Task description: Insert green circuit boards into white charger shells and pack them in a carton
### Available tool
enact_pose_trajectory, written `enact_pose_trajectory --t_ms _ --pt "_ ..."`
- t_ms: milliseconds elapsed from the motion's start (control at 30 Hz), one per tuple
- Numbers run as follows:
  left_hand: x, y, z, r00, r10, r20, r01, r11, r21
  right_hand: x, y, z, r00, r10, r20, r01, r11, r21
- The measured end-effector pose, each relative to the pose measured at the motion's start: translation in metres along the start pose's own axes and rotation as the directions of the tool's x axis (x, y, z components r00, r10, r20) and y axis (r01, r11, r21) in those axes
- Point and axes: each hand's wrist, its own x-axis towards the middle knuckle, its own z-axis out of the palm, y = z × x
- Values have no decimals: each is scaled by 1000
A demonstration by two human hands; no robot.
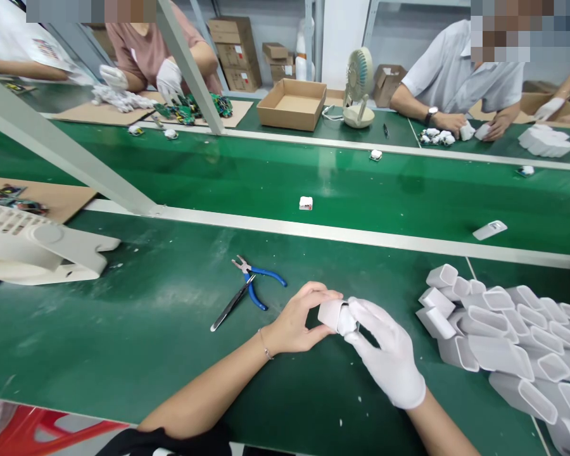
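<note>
My bare left hand [298, 320] and my white-gloved right hand [389, 351] meet over the green mat, both gripping one small white plastic shell [330, 312]. The left fingers curl round its left end; the gloved fingers pinch its right end, where a smaller white piece seems to sit. A heap of several empty white shells [508, 335] lies just right of my right hand. Blue-handled pliers [256, 282] and metal tweezers [231, 304] rest on the mat to the left of my left hand.
A green conveyor belt [266, 177] runs across behind my mat, carrying a small white part [306, 203] and a white cover [489, 230]. A white fan [33, 244] stands at the left. Across the belt, other people handle white parts; a cardboard box [292, 103] and a desk fan [358, 88] stand there.
</note>
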Motion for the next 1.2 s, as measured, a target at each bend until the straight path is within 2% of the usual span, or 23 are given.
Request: enact_pose_trajectory --t_ms 67,133,200,267,300,433,533,633,733,867,967,1033,1133,1200 --pt "-1 -1 2 1000 9 -3 -9 1000 -24 3 -1 -2 998 52 38 -56 991 124" --pt "-2 -1 6 1000 13 -17 -14 998 -63 7 -2 -3 969 194 152 -236 911 337" --pt "-4 -2 10 1000 -2 -11 1 996 -86 10 -4 -3 887 301 350 -448 747 491" --pt "-5 -1 12 999 -23 23 25 997 -78 13 -7 0 812 337 476 -570 630 527" --pt "-5 -1 12 999 -26 35 28 997 -68 14 -9 1 800 340 495 -588 610 531" --pt "-2 4 10 997 -29 66 32 999 -41 19 -19 4 823 357 441 -561 631 536" --pt "0 7 9 995 -43 87 44 999 -17 22 -24 4 793 403 457 -601 638 482" --pt "0 8 9 998 -23 59 24 1000 -17 20 -23 5 772 420 478 -634 576 517" --pt "-1 7 10 997 -36 72 37 999 -14 14 -19 7 769 433 470 -639 515 572" --pt "-2 6 11 996 -35 82 37 999 -29 10 -11 9 798 417 435 -603 557 571" --pt "-4 5 14 1000 12 -12 -13 998 -66 8 -7 12 824 360 437 -561 629 538" --pt "-6 5 16 999 15 -41 -17 998 -56 7 -7 16 838 389 382 -542 673 503" --pt "-6 8 18 1000 -11 7 11 1000 5 2 -12 20 851 457 260 -523 783 336" --pt "-6 10 18 999 -13 30 11 999 49 -1 -16 20 881 421 215 -463 858 221"
